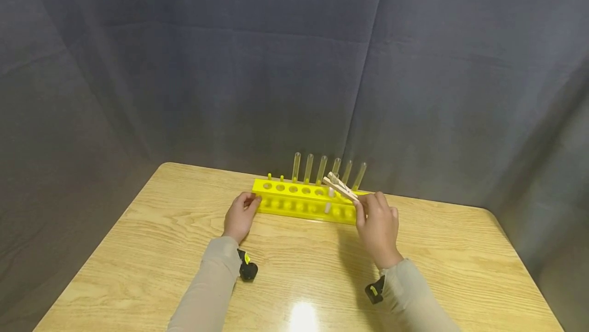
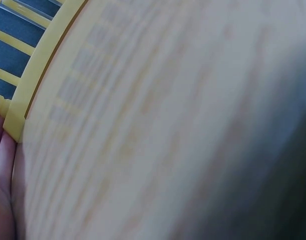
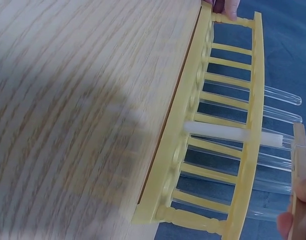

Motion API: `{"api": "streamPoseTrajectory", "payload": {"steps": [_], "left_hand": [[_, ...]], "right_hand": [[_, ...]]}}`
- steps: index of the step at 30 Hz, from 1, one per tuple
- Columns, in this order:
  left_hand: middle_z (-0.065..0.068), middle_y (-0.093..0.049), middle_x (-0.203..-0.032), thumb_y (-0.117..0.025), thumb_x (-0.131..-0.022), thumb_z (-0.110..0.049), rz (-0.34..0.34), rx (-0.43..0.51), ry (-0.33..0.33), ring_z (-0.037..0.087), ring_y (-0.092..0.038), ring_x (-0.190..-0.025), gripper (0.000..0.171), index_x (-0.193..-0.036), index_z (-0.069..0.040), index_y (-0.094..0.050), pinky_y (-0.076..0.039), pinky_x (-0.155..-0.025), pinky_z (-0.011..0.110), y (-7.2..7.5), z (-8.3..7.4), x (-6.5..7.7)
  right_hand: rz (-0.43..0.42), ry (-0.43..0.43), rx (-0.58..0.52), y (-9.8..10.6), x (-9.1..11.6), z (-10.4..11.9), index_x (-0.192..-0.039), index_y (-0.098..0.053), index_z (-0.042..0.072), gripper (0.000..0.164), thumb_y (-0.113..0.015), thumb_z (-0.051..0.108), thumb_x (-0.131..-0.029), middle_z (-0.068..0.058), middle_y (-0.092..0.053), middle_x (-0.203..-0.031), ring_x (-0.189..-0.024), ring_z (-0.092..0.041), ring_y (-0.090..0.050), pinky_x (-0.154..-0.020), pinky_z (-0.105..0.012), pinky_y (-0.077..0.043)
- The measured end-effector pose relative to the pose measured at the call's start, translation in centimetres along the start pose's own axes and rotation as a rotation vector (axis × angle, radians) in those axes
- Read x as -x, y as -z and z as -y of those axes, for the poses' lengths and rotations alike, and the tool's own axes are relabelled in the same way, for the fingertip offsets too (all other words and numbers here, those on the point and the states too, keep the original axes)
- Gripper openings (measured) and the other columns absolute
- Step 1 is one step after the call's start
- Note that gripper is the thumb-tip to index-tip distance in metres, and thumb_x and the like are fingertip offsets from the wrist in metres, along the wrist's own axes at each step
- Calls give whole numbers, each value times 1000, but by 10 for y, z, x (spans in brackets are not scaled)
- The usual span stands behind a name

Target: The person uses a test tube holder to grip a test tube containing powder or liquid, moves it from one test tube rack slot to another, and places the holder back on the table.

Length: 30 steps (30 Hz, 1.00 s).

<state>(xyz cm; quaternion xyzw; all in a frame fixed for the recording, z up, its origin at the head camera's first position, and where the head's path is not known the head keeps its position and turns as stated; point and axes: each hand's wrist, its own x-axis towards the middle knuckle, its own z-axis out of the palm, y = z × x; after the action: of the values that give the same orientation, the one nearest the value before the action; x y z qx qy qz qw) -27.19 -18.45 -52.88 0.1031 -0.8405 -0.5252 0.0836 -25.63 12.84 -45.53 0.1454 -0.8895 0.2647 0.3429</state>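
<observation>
A yellow test tube rack stands near the table's far edge. At its left end my left hand grips the end, the fingers showing by the end post in the right wrist view. My right hand pinches a wooden test tube clamp above the rack's right half. The clamp's tip is at the upper part of a test tube with white contents. That tube stands in one of the rack's holes, its white part reaching from the lower tier to above the upper tier. In the left wrist view only fingers of the left hand show.
Several clear test tubes stand upside down on pegs along the rack's back. Two bare yellow pegs are at the left. A grey curtain hangs behind the wooden table.
</observation>
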Motion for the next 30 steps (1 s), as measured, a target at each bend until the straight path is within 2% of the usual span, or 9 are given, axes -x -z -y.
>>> {"api": "streamPoseTrajectory", "payload": {"steps": [9,30], "left_hand": [[12,-58,-135,-53,-106,-38,-12,-7,-14,30,-54,-127,37,-127,-8,-61,-40,-110,52,-1,6,-5],[13,-57,-135,-54,-106,-39,-5,10,3,31,-54,-128,39,-128,-8,-60,-38,-111,53,-1,6,-3]], "right_hand": [[-18,4,-17,4,-4,4,-96,-68,-4,11,-72,6,-93,-15,-60,-87,-76,-33,-59,-70,-47,-36],[-66,27,-12,5,-6,4,-95,-69,-5,11,-74,4,-90,-15,-59,-84,-75,-33,-58,-67,-46,-35]]}}
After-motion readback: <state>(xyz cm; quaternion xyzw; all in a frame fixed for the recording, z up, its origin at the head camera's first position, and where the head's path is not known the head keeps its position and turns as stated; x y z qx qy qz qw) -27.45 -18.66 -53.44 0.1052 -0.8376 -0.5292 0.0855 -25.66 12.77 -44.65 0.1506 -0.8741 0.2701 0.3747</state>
